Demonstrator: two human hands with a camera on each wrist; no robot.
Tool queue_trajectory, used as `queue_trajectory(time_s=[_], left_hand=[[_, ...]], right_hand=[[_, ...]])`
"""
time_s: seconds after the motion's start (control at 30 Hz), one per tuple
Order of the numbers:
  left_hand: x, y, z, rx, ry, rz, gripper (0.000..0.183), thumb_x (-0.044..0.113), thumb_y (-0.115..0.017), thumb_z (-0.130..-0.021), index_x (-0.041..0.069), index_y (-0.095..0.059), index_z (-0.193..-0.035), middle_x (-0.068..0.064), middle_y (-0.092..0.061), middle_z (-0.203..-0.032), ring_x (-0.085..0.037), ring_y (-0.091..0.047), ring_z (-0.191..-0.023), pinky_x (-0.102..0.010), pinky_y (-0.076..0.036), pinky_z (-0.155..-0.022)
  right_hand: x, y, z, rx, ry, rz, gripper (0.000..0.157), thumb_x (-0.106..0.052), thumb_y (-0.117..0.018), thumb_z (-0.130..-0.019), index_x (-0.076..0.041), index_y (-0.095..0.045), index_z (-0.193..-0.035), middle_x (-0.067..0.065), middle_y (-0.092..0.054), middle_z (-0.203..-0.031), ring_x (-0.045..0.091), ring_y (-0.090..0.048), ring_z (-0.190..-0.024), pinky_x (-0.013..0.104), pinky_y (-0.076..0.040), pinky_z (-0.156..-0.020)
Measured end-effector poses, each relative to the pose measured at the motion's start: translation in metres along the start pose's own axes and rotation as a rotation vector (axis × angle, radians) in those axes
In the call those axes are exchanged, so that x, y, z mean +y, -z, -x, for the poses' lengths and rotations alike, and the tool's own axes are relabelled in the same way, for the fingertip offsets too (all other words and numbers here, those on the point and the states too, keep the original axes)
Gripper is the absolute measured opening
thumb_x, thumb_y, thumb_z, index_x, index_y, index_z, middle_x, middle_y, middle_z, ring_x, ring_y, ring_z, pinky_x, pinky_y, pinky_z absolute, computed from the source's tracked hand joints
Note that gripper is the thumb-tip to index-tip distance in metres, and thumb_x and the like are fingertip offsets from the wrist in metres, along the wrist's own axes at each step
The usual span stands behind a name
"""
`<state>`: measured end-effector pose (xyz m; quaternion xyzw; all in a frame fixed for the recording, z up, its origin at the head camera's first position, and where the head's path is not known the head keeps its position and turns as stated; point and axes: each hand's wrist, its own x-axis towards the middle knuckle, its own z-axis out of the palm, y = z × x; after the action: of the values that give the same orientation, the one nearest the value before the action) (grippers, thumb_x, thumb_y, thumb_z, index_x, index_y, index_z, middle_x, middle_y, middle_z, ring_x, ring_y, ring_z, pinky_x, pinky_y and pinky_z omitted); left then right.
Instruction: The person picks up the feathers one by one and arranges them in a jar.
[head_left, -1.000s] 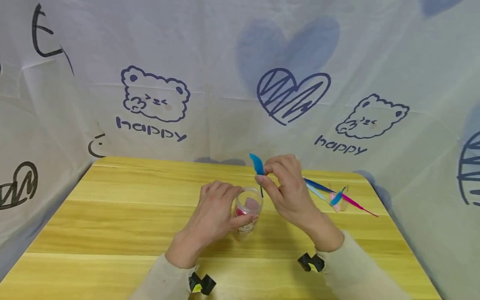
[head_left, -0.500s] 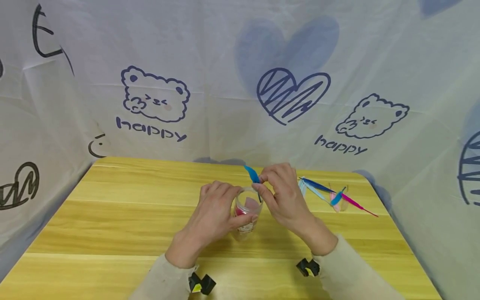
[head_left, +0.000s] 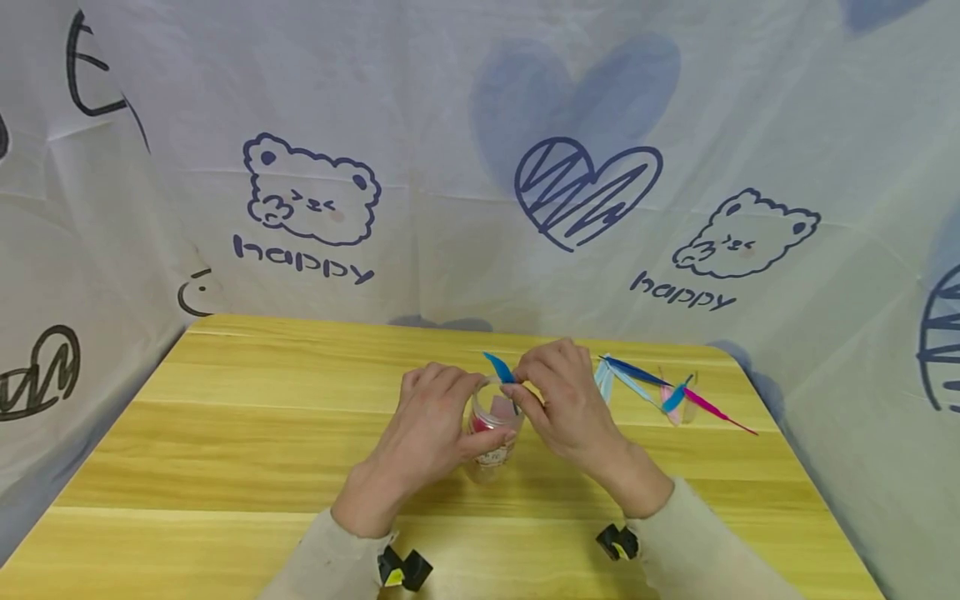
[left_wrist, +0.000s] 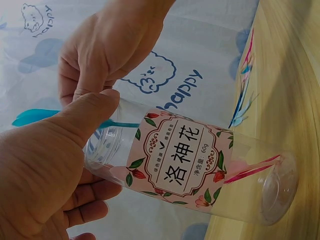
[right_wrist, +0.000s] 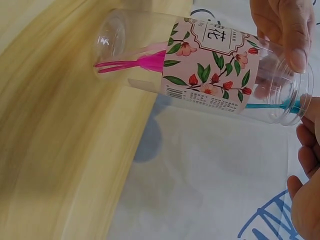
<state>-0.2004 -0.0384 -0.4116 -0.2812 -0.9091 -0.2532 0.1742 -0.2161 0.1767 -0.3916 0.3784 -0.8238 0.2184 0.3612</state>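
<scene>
My left hand (head_left: pixel 427 429) grips a clear plastic jar (left_wrist: pixel 240 150) round its neck, thumb on the near side. The jar stands upright on the table and wears a pink floral label (right_wrist: pixel 210 60). Magenta feathers (right_wrist: pixel 151 61) show inside it, quills down near the base. Between thumb and fingers, my right hand (head_left: pixel 573 408) pinches a blue feather (head_left: pixel 498 367) at the jar's mouth. Its thin quill (right_wrist: pixel 265 106) reaches down inside the neck, while the vane (left_wrist: pixel 35 117) sticks out above the rim. The right fingertips are close to the rim.
Several loose feathers lie on the right of the wooden table (head_left: pixel 225 417): a dark blue feather (head_left: pixel 633 368), a magenta feather (head_left: pixel 716 407) and a small blue feather (head_left: pixel 677 395) among them. Behind the table hangs a white printed cloth (head_left: pixel 435 250).
My right hand has moved down and slightly left, lowering the blue feather so its quill sits deeper in the jar. My left hand and the jar have stayed put.
</scene>
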Motion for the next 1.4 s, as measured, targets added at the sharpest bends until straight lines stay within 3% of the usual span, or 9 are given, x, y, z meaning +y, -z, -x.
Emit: queue_trajectory(time_s=[0.13, 0.2, 0.33, 0.5, 0.6, 0.9, 1.2, 1.4], left_hand=[[0.001, 0.0, 0.0, 0.0, -0.002, -0.002, 0.071, 0.065, -0.081, -0.084, 0.01, -0.071, -0.129, -0.003, -0.073, -0.119, -0.024, -0.06, -0.112, -0.049, -0.039, -0.098], [0.001, 0.0, 0.0, 0.001, -0.003, -0.005, 0.071, 0.065, -0.081, -0.084, 0.01, -0.071, -0.129, -0.004, -0.073, -0.119, -0.024, -0.06, -0.112, -0.049, -0.039, -0.098], [0.001, 0.0, 0.0, 0.002, -0.005, -0.01, 0.071, 0.065, -0.08, -0.085, 0.01, -0.071, -0.128, -0.004, -0.073, -0.119, -0.024, -0.06, -0.111, -0.05, -0.04, -0.098], [0.001, 0.0, 0.0, 0.003, -0.008, -0.008, 0.071, 0.065, -0.08, -0.085, 0.009, -0.071, -0.128, -0.004, -0.073, -0.118, -0.025, -0.06, -0.111, -0.051, -0.04, -0.098], [0.001, 0.0, 0.0, 0.006, -0.01, -0.004, 0.07, 0.064, -0.081, -0.085, 0.009, -0.072, -0.128, -0.004, -0.073, -0.118, -0.025, -0.06, -0.11, -0.051, -0.04, -0.097], [0.001, 0.0, 0.0, -0.001, -0.007, 0.001, 0.07, 0.064, -0.08, -0.085, 0.011, -0.071, -0.13, -0.004, -0.073, -0.118, -0.025, -0.059, -0.11, -0.051, -0.039, -0.097], [0.002, 0.0, 0.0, -0.024, 0.024, -0.003, 0.071, 0.065, -0.08, -0.085, 0.011, -0.071, -0.13, -0.003, -0.072, -0.119, -0.024, -0.059, -0.111, -0.05, -0.04, -0.099], [0.002, 0.0, 0.0, -0.032, 0.033, 0.002, 0.07, 0.064, -0.081, -0.085, 0.011, -0.071, -0.13, -0.003, -0.072, -0.12, -0.023, -0.059, -0.111, -0.049, -0.039, -0.099]], right_hand=[[0.0, 0.001, 0.001, -0.014, -0.011, 0.017, 0.017, -0.014, -0.084, -0.086, -0.007, -0.069, -0.088, 0.007, -0.067, -0.097, 0.028, -0.055, -0.096, 0.044, -0.037, -0.08], [0.0, 0.001, 0.001, -0.017, -0.014, 0.024, 0.017, -0.013, -0.085, -0.084, -0.007, -0.07, -0.088, 0.007, -0.068, -0.097, 0.028, -0.056, -0.095, 0.044, -0.038, -0.08], [0.0, 0.002, 0.001, -0.016, -0.008, 0.034, 0.017, -0.021, -0.08, -0.093, -0.006, -0.072, -0.088, 0.008, -0.068, -0.097, 0.029, -0.056, -0.096, 0.045, -0.039, -0.08], [0.001, 0.002, 0.002, -0.02, -0.009, 0.035, 0.043, -0.043, -0.056, -0.109, -0.008, -0.073, -0.089, 0.007, -0.067, -0.096, 0.03, -0.056, -0.097, 0.046, -0.04, -0.082], [0.001, 0.002, 0.002, -0.024, -0.019, 0.034, 0.05, -0.047, -0.05, -0.11, -0.008, -0.073, -0.089, 0.007, -0.067, -0.096, 0.03, -0.056, -0.097, 0.046, -0.04, -0.083], [0.002, 0.001, 0.003, -0.006, -0.021, 0.042, 0.05, -0.048, -0.048, -0.111, -0.009, -0.072, -0.091, 0.007, -0.067, -0.098, 0.03, -0.056, -0.096, 0.045, -0.04, -0.081], [0.015, 0.011, 0.013, 0.053, -0.085, 0.059, 0.043, -0.039, -0.053, -0.111, -0.004, -0.071, -0.094, 0.011, -0.064, -0.098, 0.033, -0.054, -0.094, 0.047, -0.04, -0.084], [0.041, 0.023, 0.034, 0.064, -0.164, 0.123, 0.017, -0.018, -0.072, -0.099, -0.001, -0.07, -0.099, 0.016, -0.063, -0.101, 0.039, -0.053, -0.096, 0.053, -0.039, -0.085]])
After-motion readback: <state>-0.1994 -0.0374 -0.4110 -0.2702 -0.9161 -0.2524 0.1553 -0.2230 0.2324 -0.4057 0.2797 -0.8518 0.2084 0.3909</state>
